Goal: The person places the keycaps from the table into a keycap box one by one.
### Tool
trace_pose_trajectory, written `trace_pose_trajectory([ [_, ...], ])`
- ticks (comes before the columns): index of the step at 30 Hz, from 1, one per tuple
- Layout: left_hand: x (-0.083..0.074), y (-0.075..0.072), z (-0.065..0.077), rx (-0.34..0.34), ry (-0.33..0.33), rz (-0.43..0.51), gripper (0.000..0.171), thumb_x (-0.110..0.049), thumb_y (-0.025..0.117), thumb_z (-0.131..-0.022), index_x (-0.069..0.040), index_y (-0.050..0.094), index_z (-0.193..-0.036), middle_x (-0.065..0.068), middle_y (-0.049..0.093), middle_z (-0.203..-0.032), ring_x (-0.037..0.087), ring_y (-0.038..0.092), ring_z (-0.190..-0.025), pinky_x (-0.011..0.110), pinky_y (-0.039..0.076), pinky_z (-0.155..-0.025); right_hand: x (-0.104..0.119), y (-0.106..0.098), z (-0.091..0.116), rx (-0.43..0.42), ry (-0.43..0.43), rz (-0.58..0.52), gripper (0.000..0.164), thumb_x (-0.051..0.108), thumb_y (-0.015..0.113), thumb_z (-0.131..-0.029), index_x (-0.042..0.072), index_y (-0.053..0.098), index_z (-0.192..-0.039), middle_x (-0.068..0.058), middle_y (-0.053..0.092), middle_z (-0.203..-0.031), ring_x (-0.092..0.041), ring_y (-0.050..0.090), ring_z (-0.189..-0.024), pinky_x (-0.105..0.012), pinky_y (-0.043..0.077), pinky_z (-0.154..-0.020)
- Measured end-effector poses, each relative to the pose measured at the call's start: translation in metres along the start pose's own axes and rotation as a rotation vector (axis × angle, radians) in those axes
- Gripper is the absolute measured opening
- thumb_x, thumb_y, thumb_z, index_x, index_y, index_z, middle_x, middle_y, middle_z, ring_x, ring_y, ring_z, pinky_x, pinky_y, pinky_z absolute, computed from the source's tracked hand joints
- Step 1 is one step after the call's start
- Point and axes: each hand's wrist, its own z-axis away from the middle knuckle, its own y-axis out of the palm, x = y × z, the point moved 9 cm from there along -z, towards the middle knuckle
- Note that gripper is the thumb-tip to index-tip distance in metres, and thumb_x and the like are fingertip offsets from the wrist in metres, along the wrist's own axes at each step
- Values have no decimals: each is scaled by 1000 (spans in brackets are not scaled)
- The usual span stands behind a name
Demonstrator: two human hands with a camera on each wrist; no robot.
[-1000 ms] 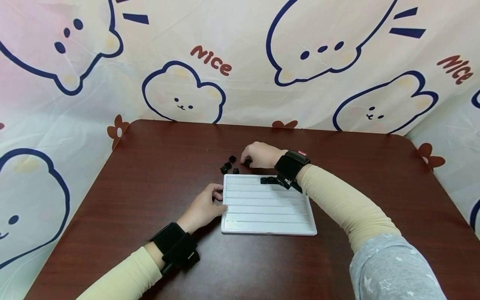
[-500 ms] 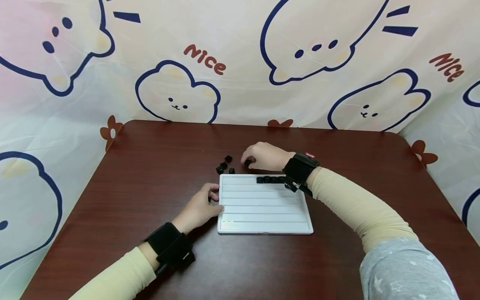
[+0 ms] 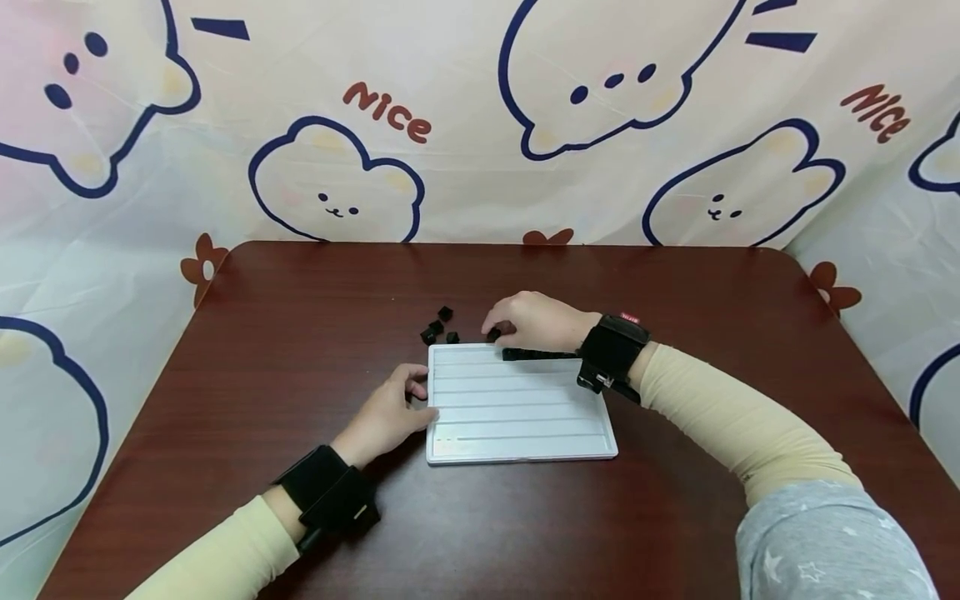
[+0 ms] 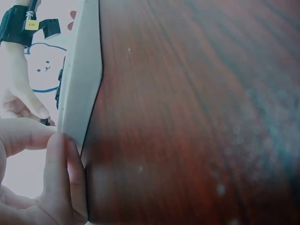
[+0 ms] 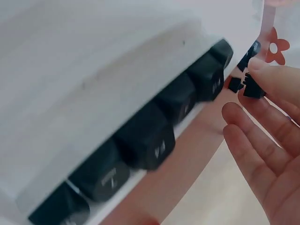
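Note:
At the far edge of a white ridged tray [image 3: 521, 408], my right hand [image 3: 543, 323] pinches a black keycap [image 5: 253, 86] between thumb and fingertip. Its stem side shows in the right wrist view. Several black keycaps [image 3: 536, 355] stand in a row along the tray's top groove, partly under that hand; their printed legends are blurred up close [image 5: 159, 145]. My left hand [image 3: 386, 417] holds the tray's left edge, thumb on the rim and other fingers bent at the side. In the left wrist view the tray's side wall [image 4: 83, 70] meets these fingers.
Several loose keycaps [image 3: 435, 327] lie on the brown wooden table [image 3: 337, 292], just beyond the tray's far left corner. A patterned cloth [image 3: 480, 183] hangs behind the table's back edge. Each wrist wears a black strap [image 3: 615, 346] with a camera.
My right hand, with the keycap pinched, has come nearer the tray's far edge and a little to the right relative to it. The left hand stays on the tray. The head view has shifted slightly.

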Motion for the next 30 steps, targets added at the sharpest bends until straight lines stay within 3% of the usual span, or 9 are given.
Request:
trace_pose_trajectory([
  [5,0,0,1,-2,4,2,60,-5,72,-93,0,45,-147,12,57,-110,22,54,-87,34,47,-75,11,7,1,7,-47,22,21,9,79,-91,8,77,-113,-2,73,-111,-15,66,-99,-30,53,-89],
  [11,0,0,2,-4,6,11,60,-4,72,-94,0,44,-147,13,57,-110,22,53,-85,35,47,-74,22,11,4,18,-74,72,23,7,80,-90,6,77,-112,-5,74,-111,-18,69,-104,-31,53,-91],
  [30,0,1,0,-8,11,15,60,-3,72,-93,1,45,-147,13,58,-109,20,54,-79,33,47,-71,29,14,4,-23,-116,180,16,0,81,-86,6,79,-101,-5,70,-103,-19,69,-96,-28,55,-83],
])
